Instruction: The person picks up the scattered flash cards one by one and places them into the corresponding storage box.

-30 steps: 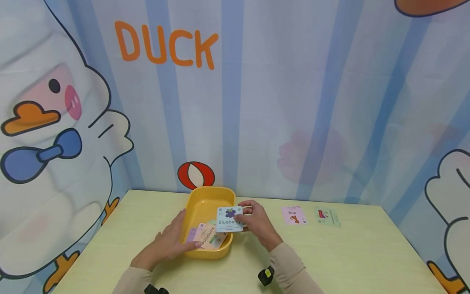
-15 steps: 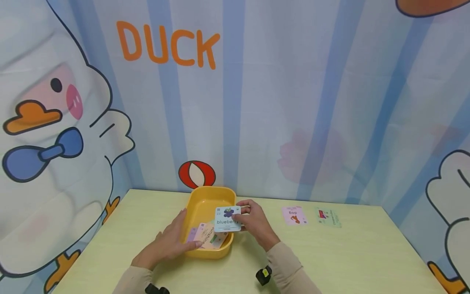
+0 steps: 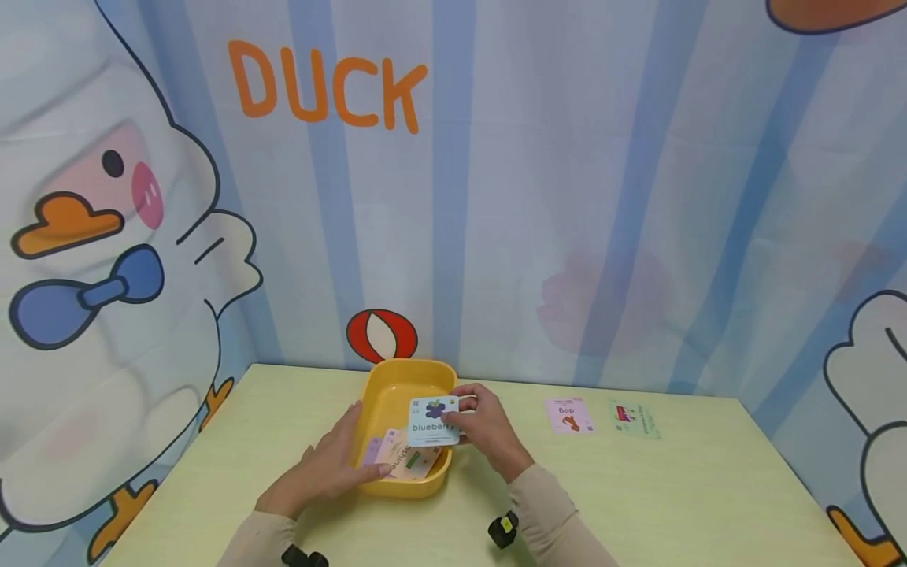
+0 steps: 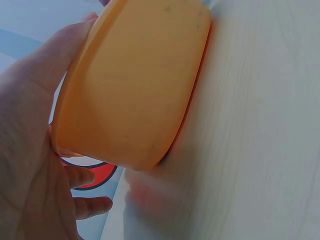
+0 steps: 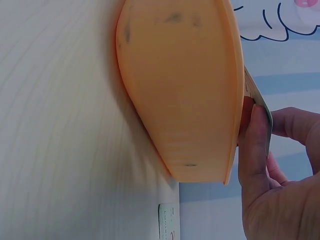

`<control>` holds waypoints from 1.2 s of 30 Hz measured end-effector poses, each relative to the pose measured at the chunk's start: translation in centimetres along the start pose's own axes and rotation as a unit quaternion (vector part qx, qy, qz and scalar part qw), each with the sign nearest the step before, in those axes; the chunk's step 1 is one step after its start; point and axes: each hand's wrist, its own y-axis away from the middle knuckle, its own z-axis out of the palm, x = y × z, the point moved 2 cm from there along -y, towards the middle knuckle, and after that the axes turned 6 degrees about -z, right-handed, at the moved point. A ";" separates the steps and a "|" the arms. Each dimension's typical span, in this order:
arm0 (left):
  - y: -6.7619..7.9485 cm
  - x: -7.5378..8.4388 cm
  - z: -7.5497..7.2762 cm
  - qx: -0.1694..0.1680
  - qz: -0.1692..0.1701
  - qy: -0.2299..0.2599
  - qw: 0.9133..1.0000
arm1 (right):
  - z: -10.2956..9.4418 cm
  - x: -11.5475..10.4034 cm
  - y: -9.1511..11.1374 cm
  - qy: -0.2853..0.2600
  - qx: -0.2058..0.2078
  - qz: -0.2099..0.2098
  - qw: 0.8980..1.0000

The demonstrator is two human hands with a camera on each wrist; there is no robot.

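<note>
In the head view my right hand (image 3: 490,431) pinches a light-blue picture card (image 3: 423,435) printed "blueberry" between thumb and fingers, over the right side of a yellow plastic tray (image 3: 405,490). The right wrist view shows that card (image 5: 258,97) edge-on at the tray's rim. My left hand (image 3: 319,472) rests against the tray's left side, fingers fairly straight along the outside and thumb across the near rim. Inside the tray lie a peach card (image 3: 399,466), its printed word partly covered by the blueberry card, and a purple card (image 3: 372,449).
To the right, a pink card (image 3: 569,416) with a dog picture and a pale-green card (image 3: 634,419) lie flat on the light-yellow table (image 3: 638,496). A duck-printed curtain (image 3: 510,197) hangs along the table's back edge.
My right hand has shifted slightly left with the blueberry card, which now covers more of the peach card's word. The left hand and the tray stay in place.
</note>
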 end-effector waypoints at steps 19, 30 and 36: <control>0.0 0.1 0.0 0.000 0.003 0.004 1.000 | 0.8 0.1 -0.2 0.001 -0.003 -0.004 1.000; 0.1 0.1 0.1 -0.005 0.003 0.008 1.000 | 1.2 -0.1 -0.3 0.004 -0.003 -0.011 1.000; 0.0 0.0 0.0 -0.004 0.007 0.006 1.000 | 1.4 -0.2 -0.4 0.011 0.001 -0.015 1.000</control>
